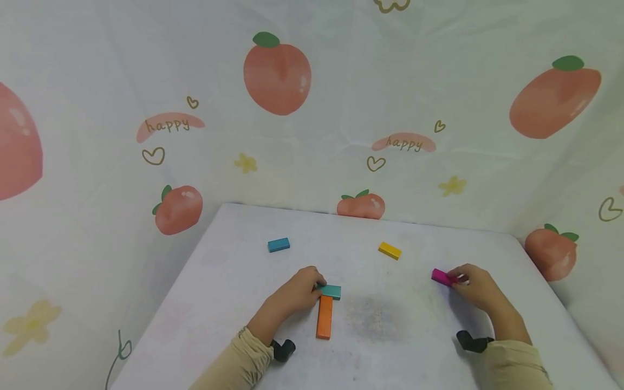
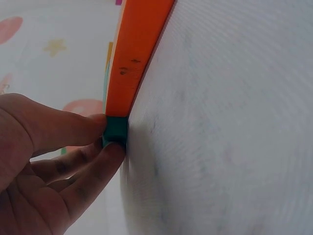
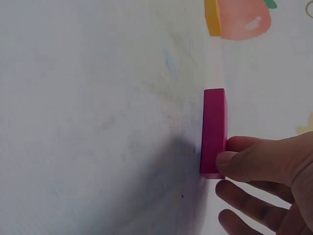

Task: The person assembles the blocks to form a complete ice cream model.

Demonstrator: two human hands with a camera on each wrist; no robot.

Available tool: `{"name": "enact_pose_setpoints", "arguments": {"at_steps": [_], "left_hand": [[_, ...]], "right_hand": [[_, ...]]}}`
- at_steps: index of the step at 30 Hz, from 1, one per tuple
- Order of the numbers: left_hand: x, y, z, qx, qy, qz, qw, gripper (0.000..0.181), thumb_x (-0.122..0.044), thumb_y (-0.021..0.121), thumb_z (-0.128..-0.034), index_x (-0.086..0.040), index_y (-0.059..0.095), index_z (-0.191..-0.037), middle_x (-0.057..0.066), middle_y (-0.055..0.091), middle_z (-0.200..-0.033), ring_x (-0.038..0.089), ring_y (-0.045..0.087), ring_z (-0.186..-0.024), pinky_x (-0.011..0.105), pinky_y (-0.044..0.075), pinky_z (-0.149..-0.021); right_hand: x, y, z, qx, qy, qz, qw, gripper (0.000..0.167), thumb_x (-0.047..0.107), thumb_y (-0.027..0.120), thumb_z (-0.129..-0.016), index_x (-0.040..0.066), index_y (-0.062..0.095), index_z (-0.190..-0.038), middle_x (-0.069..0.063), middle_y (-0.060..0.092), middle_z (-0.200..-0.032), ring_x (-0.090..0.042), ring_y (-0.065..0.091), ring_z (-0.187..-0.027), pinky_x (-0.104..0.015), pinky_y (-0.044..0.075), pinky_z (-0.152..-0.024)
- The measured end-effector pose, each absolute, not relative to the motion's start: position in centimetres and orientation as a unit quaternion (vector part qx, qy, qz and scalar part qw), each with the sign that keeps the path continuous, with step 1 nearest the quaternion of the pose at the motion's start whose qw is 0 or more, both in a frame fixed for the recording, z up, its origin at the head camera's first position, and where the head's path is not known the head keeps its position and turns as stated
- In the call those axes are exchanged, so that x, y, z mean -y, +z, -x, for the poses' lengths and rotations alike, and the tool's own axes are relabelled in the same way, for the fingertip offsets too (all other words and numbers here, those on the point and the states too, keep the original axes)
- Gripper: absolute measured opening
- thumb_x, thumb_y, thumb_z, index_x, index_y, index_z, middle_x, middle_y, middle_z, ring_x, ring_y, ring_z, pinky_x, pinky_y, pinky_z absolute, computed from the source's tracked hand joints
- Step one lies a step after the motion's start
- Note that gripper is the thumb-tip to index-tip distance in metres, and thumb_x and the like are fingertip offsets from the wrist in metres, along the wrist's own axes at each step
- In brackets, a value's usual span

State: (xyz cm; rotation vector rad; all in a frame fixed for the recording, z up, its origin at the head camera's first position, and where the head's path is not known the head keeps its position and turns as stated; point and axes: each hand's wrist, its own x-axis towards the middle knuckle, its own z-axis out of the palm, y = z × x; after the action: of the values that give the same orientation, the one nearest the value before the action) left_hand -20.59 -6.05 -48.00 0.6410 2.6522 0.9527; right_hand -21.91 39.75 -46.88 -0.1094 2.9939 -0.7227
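My left hand [image 1: 303, 291] pinches the left end of a teal block [image 1: 332, 292] between thumb and fingers, as the left wrist view also shows at the green end [image 2: 116, 129]. Against the teal block's near side lies an orange block [image 1: 324, 318], the two forming a T-like shape on the table. Over at the right, my right hand [image 1: 475, 285] holds the near end of a magenta block [image 1: 441, 277] with thumb and index finger. In the right wrist view the magenta block [image 3: 214, 132] is seen lengthwise, the other fingers spread loosely beside it.
Farther back on the white table [image 1: 244, 222] lie a blue block [image 1: 279, 245] at left and a yellow block [image 1: 390, 251] right of centre. A fruit-printed cloth [image 1: 322, 151] hangs behind the table. Black wrist-camera pieces [image 1: 284, 351] stick out beside both sleeves.
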Motion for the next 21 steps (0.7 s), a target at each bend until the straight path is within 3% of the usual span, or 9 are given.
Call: {"name": "enact_pose_setpoints", "arguments": {"at_steps": [10, 21], "left_hand": [[6.1, -48.1, 20.5, -0.911, 0.326, -0.223, 0.122, 0.023, -0.003, 0.067, -0.1015, 0.003, 0.075, -0.122, 0.008, 0.065, -0.110, 0.014, 0.059, -0.096, 0.031, 0.058, -0.089], [6.0, -48.0, 20.6, -0.912, 0.323, -0.218, 0.130, 0.024, -0.003, 0.067, -0.1016, 0.003, 0.074, -0.124, 0.008, 0.065, -0.110, 0.014, 0.059, -0.096, 0.031, 0.058, -0.089]], "right_hand": [[-37.2, -47.3, 21.4, -0.967, -0.239, 0.084, 0.008, 0.022, -0.008, 0.072, -0.088, -0.006, 0.077, -0.109, -0.022, 0.073, -0.109, -0.044, 0.069, -0.105, -0.064, 0.058, -0.093], [-33.7, -47.6, 21.2, -0.964, -0.245, 0.096, 0.027, 0.022, -0.006, 0.075, -0.088, -0.002, 0.078, -0.109, -0.014, 0.073, -0.107, -0.037, 0.070, -0.104, -0.061, 0.059, -0.094]]}}
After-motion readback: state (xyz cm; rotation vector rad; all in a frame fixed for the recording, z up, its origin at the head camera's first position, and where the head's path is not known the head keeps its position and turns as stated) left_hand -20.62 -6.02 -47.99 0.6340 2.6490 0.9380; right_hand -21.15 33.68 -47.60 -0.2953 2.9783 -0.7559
